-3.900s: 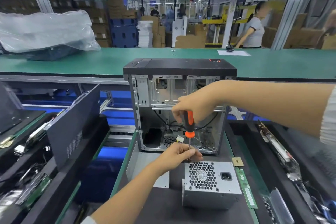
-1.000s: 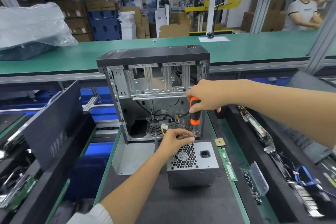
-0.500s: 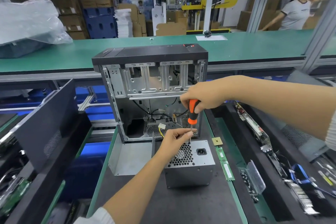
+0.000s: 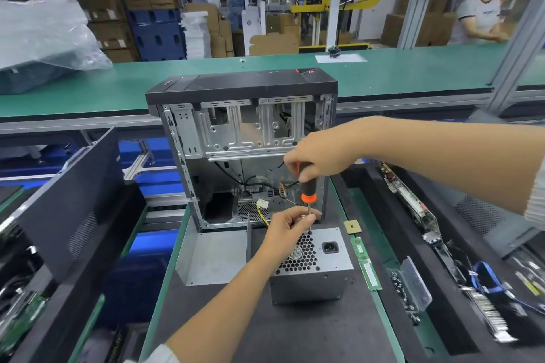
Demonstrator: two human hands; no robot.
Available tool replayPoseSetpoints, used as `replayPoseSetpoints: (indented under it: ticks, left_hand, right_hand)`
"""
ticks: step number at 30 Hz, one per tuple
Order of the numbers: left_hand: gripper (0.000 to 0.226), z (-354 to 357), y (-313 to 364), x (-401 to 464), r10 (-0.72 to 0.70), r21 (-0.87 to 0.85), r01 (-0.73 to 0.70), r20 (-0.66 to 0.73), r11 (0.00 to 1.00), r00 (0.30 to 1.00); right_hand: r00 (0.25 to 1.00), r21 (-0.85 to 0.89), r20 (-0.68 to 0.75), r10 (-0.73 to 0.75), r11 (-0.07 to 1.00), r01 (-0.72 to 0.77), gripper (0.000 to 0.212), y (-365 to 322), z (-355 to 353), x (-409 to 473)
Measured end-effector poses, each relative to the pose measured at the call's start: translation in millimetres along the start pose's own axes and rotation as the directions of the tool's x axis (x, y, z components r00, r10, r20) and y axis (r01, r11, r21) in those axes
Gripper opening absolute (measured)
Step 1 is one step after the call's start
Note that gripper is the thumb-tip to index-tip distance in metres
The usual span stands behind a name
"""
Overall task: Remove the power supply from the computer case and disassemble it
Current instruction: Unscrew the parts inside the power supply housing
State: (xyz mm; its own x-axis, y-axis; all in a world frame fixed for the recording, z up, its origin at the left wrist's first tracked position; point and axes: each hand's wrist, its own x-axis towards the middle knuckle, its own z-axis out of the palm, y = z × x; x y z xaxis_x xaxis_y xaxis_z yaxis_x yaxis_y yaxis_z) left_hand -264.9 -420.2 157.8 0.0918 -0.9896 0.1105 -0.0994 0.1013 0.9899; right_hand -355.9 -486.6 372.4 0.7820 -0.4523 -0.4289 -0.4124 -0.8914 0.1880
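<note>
- worktop (image 4: 295, 333): dark mat, carries everything; the landmark here is the power supply.
- computer case (image 4: 241, 138): upright just behind the power supply, open side toward the camera, bays bare, loose cables and a white connector (image 4: 262, 203) hanging inside. Judging by that, removal is done and this is the disassembly stage.
- grey metal panel (image 4: 212, 256): lies flat just left of the power supply, probably set aside to keep the working spot free.
- power supply (image 4: 312, 271): out of the case, on the worktop in front of it, fan-grille and socket face turned up. That puts the screws on that face straight under a vertical driver.
- right hand (image 4: 318, 153): above the power supply's far edge, grip wrapped round the top of the screwdriver (image 4: 307, 186), orange-and-black handle held upright so force goes down the shaft.
- left hand (image 4: 292, 225): on the far left part of the grille, fingertips pinching the driver shaft low down, apparently to steady the tip on a screw near the grille's far edge. The screw itself is too small to make out.
- memory stick (image 4: 365, 262) and small chip (image 4: 352, 226): just right of the power supply, clear of the hands.
- clear tray of small dark parts (image 4: 404, 292): further right, looks like the screw dump.
</note>
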Motion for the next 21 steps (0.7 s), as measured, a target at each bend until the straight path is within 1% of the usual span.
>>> replayPoseSetpoints:
  ticks: [1,2,4,5,7,8,9,10,11,12,13,14,16,17,18,19,20,21]
  left_hand:
    - [0.017,0.4,0.1,-0.6,0.001,-0.002,-0.001,0.007,1.0,1.0]
    - [0.018,0.6,0.2,-1.4,0.003,0.0,-0.003,0.01,1.0,1.0]
    - [0.018,0.2,1.7,-2.8,-0.001,0.0,0.001,0.002,1.0,1.0]
    - [0.018,0.1,2.4,-3.2,-0.003,-0.001,0.003,-0.004,1.0,1.0]
    - [0.017,1.1,3.6,-4.2,-0.005,0.0,0.005,-0.012,1.0,1.0]
    - [0.017,1.5,4.1,-4.5,-0.012,0.002,0.012,-0.013,1.0,1.0]
    - [0.016,1.7,4.4,-4.5,-0.02,0.009,0.021,-0.011,1.0,1.0]
    - [0.016,1.5,4.2,-4.3,-0.028,0.019,0.028,-0.006,0.999,1.0]
    - [0.016,0.9,3.4,-4.2,-0.034,0.032,0.034,0.004,0.999,0.999]
    - [0.016,0.3,2.6,-4.0,-0.039,0.043,0.038,0.016,0.998,0.999]
    - [0.016,-0.1,2.2,-3.7,-0.044,0.051,0.042,0.03,0.998,0.999]
    - [0.016,-0.5,2.1,-3.3,-0.046,0.055,0.044,0.038,0.998,0.998]
    - [0.015,-0.8,2.4,-2.1,-0.046,0.061,0.044,0.039,0.997,0.998]
    - [0.014,-0.8,2.9,-1.5,-0.044,0.066,0.042,0.037,0.997,0.998]
    - [0.014,-0.4,3.3,-1.3,-0.041,0.072,0.038,0.038,0.997,0.998]
    - [0.015,0.2,3.5,-1.3,-0.036,0.078,0.033,0.04,0.996,0.999]
    - [0.017,0.8,3.8,-1.4,-0.03,0.087,0.026,0.042,0.996,0.999]
    - [0.019,1.2,4.0,-1.5,-0.023,0.095,0.019,0.041,0.995,0.999]
  right_hand:
    - [0.998,0.027,0.049,-0.049,0.999,0.048,0.014,-0.8,-3.8,-2.5]
    - [0.993,0.048,0.075,-0.095,0.995,0.092,0.021,-1.2,-6.9,-4.5]
    - [0.993,0.101,0.061,-0.105,0.99,0.098,0.029,-2.2,-9.9,-6.0]
    - [0.997,0.13,0.047,-0.056,0.99,0.05,0.041,-3.0,-10.2,-6.5]
    - [0.991,0.2,0.033,0.127,0.971,-0.132,0.074,-5.3,-9.4,-9.3]
    - [0.979,0.18,0.019,0.203,0.962,-0.203,0.081,-9.3,-7.0,-9.0]
    - [0.968,0.117,-0.02,0.252,0.962,-0.248,0.08,-13.3,-3.7,-7.4]
    - [0.96,0.035,-0.08,0.27,0.963,-0.268,0.074,-15.0,0.2,-2.9]
    - [0.957,-0.049,-0.148,0.249,0.965,-0.259,0.066,-16.3,3.7,1.1]
    - [0.961,-0.114,-0.18,0.209,0.966,-0.232,0.059,-15.9,6.2,4.2]
    - [0.973,-0.148,-0.164,0.165,0.971,-0.19,0.052,-14.6,5.9,5.0]
    - [0.987,-0.153,-0.117,0.112,0.98,-0.13,0.043,-10.9,4.1,5.0]
    - [1.0,-0.086,0.002,0.004,0.996,-0.004,0.022,-3.3,-2.0,0.3]
    - [0.998,-0.044,0.042,-0.042,0.998,0.044,0.019,-0.4,-5.2,-2.6]
    - [0.995,-0.008,0.06,-0.078,0.997,0.079,0.021,2.3,-8.0,-5.6]
    - [0.994,0.025,0.049,-0.094,0.995,0.093,0.023,4.7,-9.5,-7.2]
    - [0.997,0.059,0.013,-0.082,0.995,0.081,0.025,6.6,-9.7,-7.0]
    - [0.999,0.094,-0.025,-0.034,0.995,0.036,0.031,6.6,-9.9,-7.1]
